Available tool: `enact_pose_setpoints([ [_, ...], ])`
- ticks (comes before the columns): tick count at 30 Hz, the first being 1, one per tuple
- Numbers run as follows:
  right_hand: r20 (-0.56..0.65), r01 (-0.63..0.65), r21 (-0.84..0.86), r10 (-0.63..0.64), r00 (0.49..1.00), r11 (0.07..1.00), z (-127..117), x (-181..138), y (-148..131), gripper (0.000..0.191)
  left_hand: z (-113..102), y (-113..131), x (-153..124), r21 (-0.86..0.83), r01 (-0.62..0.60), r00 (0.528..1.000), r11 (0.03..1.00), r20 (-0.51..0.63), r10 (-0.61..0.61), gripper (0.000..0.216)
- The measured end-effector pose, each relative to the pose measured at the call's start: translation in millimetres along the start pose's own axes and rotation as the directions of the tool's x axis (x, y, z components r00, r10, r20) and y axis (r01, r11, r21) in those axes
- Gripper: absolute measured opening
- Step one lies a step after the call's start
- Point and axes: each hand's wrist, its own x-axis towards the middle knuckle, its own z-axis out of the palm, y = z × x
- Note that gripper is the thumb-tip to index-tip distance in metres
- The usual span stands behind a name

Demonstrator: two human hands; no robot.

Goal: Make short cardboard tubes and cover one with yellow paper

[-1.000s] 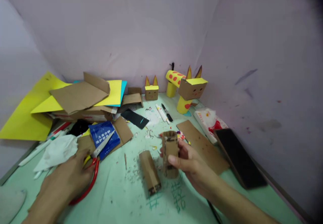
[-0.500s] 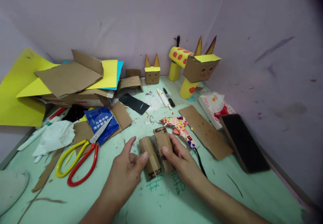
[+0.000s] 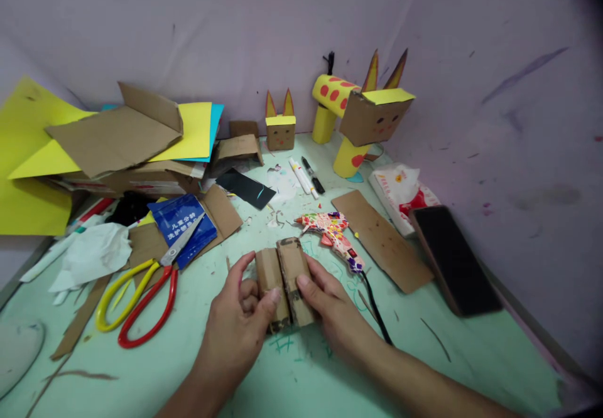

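Two brown cardboard tubes stand side by side in front of me, their long sides touching or nearly so. Around the left cardboard tube point(image 3: 268, 273) the thumb and fingers of my left hand point(image 3: 242, 317) are closed. My right hand point(image 3: 334, 305) grips the right cardboard tube point(image 3: 293, 267), thumb on its near face and fingers along its right side. Dark printed marks show at the tubes' ends. Just beyond them lies a flower-patterned glue gun point(image 3: 332, 233), its black cord running toward my right forearm.
Red-and-yellow scissors point(image 3: 151, 292) lie left on a blue packet point(image 3: 181, 220). Right are a cardboard strip point(image 3: 381, 242), a phone point(image 3: 456, 261) and a tissue pack point(image 3: 400, 195). Behind stand a spotted cardboard animal point(image 3: 372, 117), a small eared box head point(image 3: 281, 134), markers point(image 3: 302, 177) and stacked card point(image 3: 117, 142).
My left hand has closed on the left tube, which was loosely touched before. The two tubes have come together, closing the gap between them. The view has shifted slightly.
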Motion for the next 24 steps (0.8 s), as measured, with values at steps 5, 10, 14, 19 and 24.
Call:
enact_pose_setpoints([
  [5,-0.074,0.034,-0.066,-0.039,0.997,0.997,1.9,0.8,4.9,0.049,1.2,5.2,0.8,-0.008,0.042,0.998,0.999,-0.036,-0.043,0.078],
  [10,-0.058,0.047,-0.069,-0.051,0.997,0.996,1.9,-0.3,7.9,0.052,0.1,8.5,5.6,-0.178,0.100,0.995,0.979,0.044,-0.094,0.079],
  [14,-0.020,0.076,-0.162,-0.080,0.997,0.984,5.7,-5.1,5.1,0.051,-1.1,5.0,5.8,-0.108,0.036,0.993,0.994,0.112,-0.024,0.053],
  [19,-0.039,0.107,-0.350,-0.128,0.991,0.931,13.5,-16.1,6.9,0.058,3.7,0.1,-4.2,0.104,-0.029,1.000,0.994,0.004,0.029,0.044],
  [24,0.003,0.085,-0.394,-0.091,0.996,0.915,13.5,-25.2,11.4,0.070,6.3,-0.6,-13.4,0.091,-0.109,0.994,0.990,-0.004,0.110,0.048],
])
